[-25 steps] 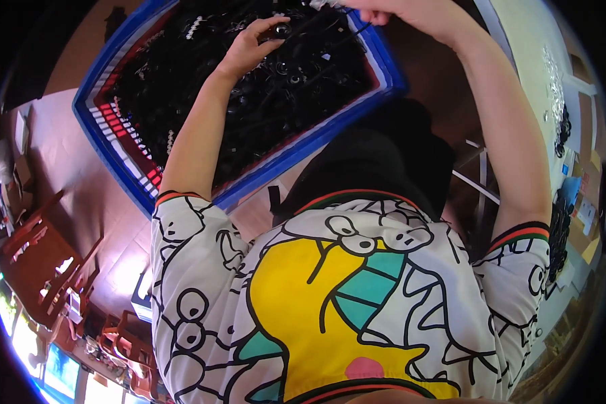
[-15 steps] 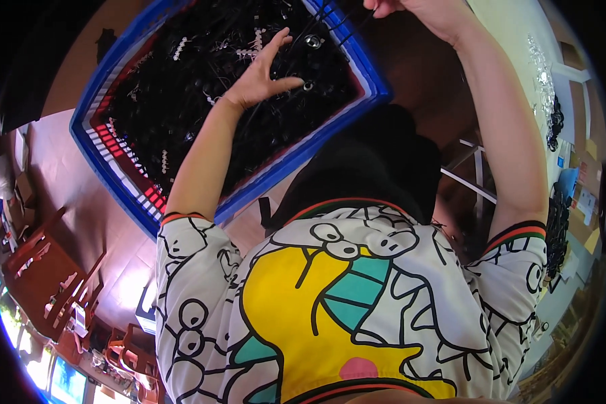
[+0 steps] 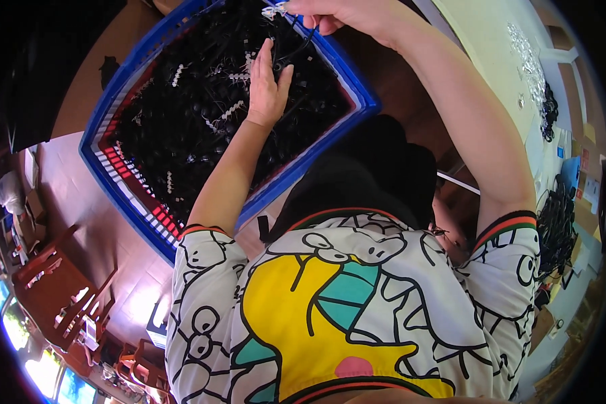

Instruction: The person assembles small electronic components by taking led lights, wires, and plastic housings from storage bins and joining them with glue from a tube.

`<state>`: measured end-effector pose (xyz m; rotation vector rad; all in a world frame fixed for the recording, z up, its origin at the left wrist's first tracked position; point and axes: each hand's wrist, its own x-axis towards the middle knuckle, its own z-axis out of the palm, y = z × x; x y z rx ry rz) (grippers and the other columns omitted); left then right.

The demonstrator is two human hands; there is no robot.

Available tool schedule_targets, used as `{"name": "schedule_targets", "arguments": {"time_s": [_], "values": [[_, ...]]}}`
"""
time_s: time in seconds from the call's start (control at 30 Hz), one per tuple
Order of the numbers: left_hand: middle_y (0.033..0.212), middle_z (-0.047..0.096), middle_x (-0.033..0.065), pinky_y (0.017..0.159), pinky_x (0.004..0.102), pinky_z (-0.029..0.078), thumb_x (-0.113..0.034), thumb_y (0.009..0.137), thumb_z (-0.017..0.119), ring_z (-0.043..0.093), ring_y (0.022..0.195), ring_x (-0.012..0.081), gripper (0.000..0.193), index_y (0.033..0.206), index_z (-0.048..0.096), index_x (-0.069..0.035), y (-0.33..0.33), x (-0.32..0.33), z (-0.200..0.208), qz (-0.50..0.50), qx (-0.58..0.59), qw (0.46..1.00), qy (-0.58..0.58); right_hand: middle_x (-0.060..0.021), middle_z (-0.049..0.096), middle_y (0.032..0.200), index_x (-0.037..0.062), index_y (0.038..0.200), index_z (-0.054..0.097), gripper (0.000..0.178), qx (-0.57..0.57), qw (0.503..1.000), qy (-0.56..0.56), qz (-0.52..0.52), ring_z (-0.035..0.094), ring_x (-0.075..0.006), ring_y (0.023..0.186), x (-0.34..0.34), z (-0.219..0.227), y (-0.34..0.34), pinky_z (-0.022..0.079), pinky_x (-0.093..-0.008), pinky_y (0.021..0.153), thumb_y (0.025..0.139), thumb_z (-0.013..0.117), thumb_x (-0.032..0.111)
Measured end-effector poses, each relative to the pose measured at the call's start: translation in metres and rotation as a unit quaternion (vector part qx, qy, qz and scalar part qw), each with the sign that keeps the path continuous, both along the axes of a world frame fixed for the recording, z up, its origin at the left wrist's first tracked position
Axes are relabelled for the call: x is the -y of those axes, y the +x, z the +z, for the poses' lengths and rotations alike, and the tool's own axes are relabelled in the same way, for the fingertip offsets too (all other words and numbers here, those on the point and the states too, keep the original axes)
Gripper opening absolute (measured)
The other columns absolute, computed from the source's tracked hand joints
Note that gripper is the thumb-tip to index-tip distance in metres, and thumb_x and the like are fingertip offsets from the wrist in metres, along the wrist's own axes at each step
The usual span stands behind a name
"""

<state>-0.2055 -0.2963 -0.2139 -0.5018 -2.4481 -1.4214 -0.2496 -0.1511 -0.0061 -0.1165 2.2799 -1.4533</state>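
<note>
A blue plastic basket [image 3: 121, 205] holds a heap of black cables [image 3: 182, 128] with small white connector strips [image 3: 232, 110] scattered among them. My left hand [image 3: 268, 94] is over the heap, fingers stretched out and thumb apart, and appears to hold nothing. At the basket's far right corner, my right hand [image 3: 347, 19] is closed, fingertips pinched on a black cable [image 3: 310, 39] that hangs down toward the heap. A white connector piece [image 3: 273, 11] shows at its fingertips. Part of that grip is cut off by the top edge.
A pale table [image 3: 478, 40] along the right carries clear plastic pieces [image 3: 526, 64] and bundles of black cable [image 3: 555, 222]. Wooden chairs [image 3: 57, 286] stand on the tiled floor at the left. A brown cardboard sheet [image 3: 87, 81] lies beyond the basket's left side.
My right hand has moved left and slightly down, and a white connector now shows at its fingertips. The left hand's fingers have straightened and the thumb has drawn closer to them.
</note>
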Motion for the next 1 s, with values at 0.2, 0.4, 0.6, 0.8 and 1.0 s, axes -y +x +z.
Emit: {"name": "schedule_targets", "arguments": {"time_s": [0.2, 0.4, 0.6, 0.8, 1.0], "values": [[0.088, 0.06, 0.0143, 0.083, 0.0348, 0.042, -0.015, 0.089, 0.043, 0.057, 0.086, 0.0256, 0.022, 0.102, 0.046, 0.002, -0.011, -0.007, 0.004, -0.058, 0.116, 0.979, 0.158, -0.006, 0.058, 0.06, -0.001, 0.072, 0.059, 0.019, -0.041, 0.999, 0.002, 0.011, 0.054, -0.0133, 0.053, 0.005, -0.007, 0.006, 0.044, -0.0253, 0.051, 0.079, 0.056, 0.017], [0.052, 0.039, 0.0005, 0.072, 0.0335, 0.047, -0.025, 0.092, 0.039, 0.048, 0.052, 0.0133, 0.026, 0.08, 0.046, -0.003, -0.014, 0.003, 0.015, -0.005, 0.173, 0.9, 0.399, -0.0167, 0.059, 0.099, -0.0025, 0.107, 0.053, 0.037, -0.192, 0.979, 0.062, -0.037, 0.059, -0.023, 0.084, -0.042, 0.017, 0.03, 0.046, -0.0297, 0.075, 0.078, 0.059, 0.019], [0.05, 0.027, -0.002, 0.064, 0.0338, 0.044, -0.032, 0.092, 0.036, 0.03, 0.045, 0.0107, 0.032, 0.076, 0.044, -0.006, -0.024, 0.003, 0.087, -0.044, 0.131, 0.873, 0.468, -0.0085, 0.062, 0.085, -0.0005, 0.096, 0.06, 0.022, -0.154, 0.977, 0.111, -0.098, 0.056, -0.0133, 0.077, -0.103, 0.027, 0.076, 0.045, -0.0242, 0.07, 0.079, 0.058, 0.013], [0.05, 0.031, -0.0011, 0.059, 0.0311, 0.038, -0.032, 0.091, 0.038, 0.03, 0.047, 0.0101, 0.032, 0.074, 0.045, -0.006, -0.025, 0.009, 0.207, -0.192, 0.092, 0.845, 0.491, -0.0061, 0.062, 0.079, 0.001, 0.088, 0.063, 0.014, -0.214, 0.948, 0.182, -0.153, 0.055, -0.0113, 0.072, -0.143, 0.025, 0.113, 0.044, -0.023, 0.067, 0.079, 0.058, 0.009], [0.056, 0.024, -0.004, 0.07, 0.0292, 0.032, -0.016, 0.092, 0.035, 0.026, 0.05, 0.0084, 0.017, 0.083, 0.042, -0.004, -0.016, 0.001, 0.327, -0.39, 0.146, 0.792, 0.447, -0.0001, 0.06, 0.084, 0.004, 0.097, 0.062, 0.018, -0.306, 0.928, 0.078, -0.197, 0.055, -0.0074, 0.076, -0.221, 0.013, 0.123, 0.044, -0.0208, 0.072, 0.084, 0.052, 0.011]]}}
